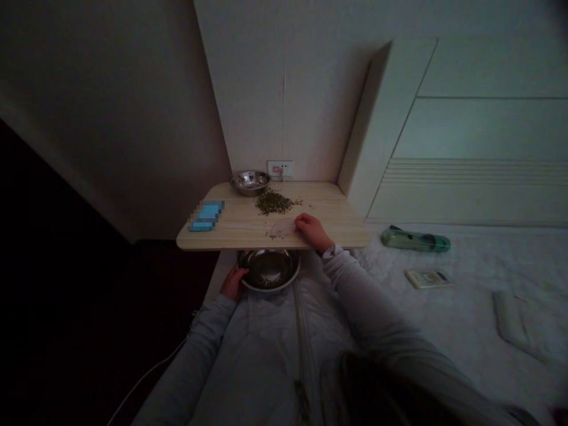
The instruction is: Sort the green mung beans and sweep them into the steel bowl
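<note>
Left hand: grip clasps the rim of a metal bowl, below the table. Right hand: grip pinches, apparently, a clear disc, near piled grains.

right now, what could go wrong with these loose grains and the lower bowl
Loose grains near the tabletop's front edge might miss the lower bowl and fall. That bowl, which the left hand grips at one side, might tip. The right hand, with its clear piece, might scatter grains sideways.
</note>
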`<move>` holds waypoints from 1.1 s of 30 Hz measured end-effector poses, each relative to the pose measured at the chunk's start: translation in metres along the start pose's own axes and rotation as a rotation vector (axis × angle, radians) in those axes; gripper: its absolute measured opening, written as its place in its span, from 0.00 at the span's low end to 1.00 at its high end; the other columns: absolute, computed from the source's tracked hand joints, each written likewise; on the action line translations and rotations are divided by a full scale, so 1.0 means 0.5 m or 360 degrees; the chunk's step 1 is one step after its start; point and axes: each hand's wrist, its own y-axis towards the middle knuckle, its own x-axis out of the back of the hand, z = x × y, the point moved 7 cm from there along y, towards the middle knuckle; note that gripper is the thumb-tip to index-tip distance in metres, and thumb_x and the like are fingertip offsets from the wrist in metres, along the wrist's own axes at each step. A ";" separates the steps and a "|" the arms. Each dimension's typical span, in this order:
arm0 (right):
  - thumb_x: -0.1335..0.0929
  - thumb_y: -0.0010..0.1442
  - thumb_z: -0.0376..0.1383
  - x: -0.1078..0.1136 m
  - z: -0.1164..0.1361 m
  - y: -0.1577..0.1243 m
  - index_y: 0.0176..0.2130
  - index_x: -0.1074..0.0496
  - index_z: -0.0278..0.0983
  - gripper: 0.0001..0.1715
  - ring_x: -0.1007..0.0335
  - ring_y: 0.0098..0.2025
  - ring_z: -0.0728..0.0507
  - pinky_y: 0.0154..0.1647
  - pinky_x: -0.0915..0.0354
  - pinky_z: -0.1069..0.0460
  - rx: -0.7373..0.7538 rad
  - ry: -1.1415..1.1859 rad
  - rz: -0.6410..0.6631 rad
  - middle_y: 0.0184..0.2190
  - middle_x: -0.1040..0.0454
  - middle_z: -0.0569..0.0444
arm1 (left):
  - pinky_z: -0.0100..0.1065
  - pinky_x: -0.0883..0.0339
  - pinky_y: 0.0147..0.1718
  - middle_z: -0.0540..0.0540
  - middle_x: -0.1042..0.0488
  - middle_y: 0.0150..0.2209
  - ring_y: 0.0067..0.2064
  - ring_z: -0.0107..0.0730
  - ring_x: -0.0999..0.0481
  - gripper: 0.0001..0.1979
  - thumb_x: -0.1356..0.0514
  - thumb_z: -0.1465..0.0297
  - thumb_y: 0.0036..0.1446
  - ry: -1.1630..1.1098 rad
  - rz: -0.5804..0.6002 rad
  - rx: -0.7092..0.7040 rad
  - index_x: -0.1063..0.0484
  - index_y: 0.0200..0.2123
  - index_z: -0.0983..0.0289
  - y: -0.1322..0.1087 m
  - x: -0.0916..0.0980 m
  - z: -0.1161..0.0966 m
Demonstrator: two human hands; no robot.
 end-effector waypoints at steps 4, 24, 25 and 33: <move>0.40 0.44 0.36 0.000 0.000 0.002 0.23 0.37 0.35 0.06 0.41 0.22 0.52 0.27 0.45 0.56 0.0011 -0.0021 0.0002 0.16 0.35 0.60 | 0.31 0.37 0.29 0.51 0.26 0.23 0.30 0.34 0.28 0.14 0.42 0.75 0.32 -0.0012 -0.0020 0.0016 0.31 0.30 0.66 -0.008 -0.007 -0.006; 0.40 0.44 0.36 0.001 -0.003 0.003 0.25 0.36 0.35 0.08 0.40 0.23 0.52 0.28 0.44 0.55 0.0023 -0.0057 0.0003 0.17 0.34 0.59 | 0.31 0.36 0.28 0.50 0.27 0.22 0.28 0.32 0.28 0.11 0.43 0.77 0.33 -0.0029 -0.0041 0.0006 0.31 0.27 0.64 -0.020 -0.017 -0.019; 0.40 0.44 0.36 0.002 -0.003 0.003 0.25 0.36 0.35 0.08 0.40 0.23 0.52 0.28 0.44 0.55 0.0024 -0.0063 -0.0001 0.18 0.34 0.59 | 0.31 0.36 0.28 0.50 0.27 0.22 0.28 0.32 0.28 0.11 0.43 0.77 0.33 -0.0028 -0.0033 -0.0004 0.31 0.26 0.65 -0.019 -0.017 -0.019; 0.40 0.44 0.36 0.002 -0.001 0.000 0.25 0.36 0.35 0.08 0.41 0.22 0.52 0.27 0.45 0.56 0.0006 -0.0066 -0.0015 0.17 0.35 0.59 | 0.31 0.36 0.30 0.50 0.27 0.24 0.30 0.33 0.28 0.11 0.42 0.75 0.34 0.0019 -0.0031 0.0008 0.31 0.27 0.65 -0.013 -0.008 -0.011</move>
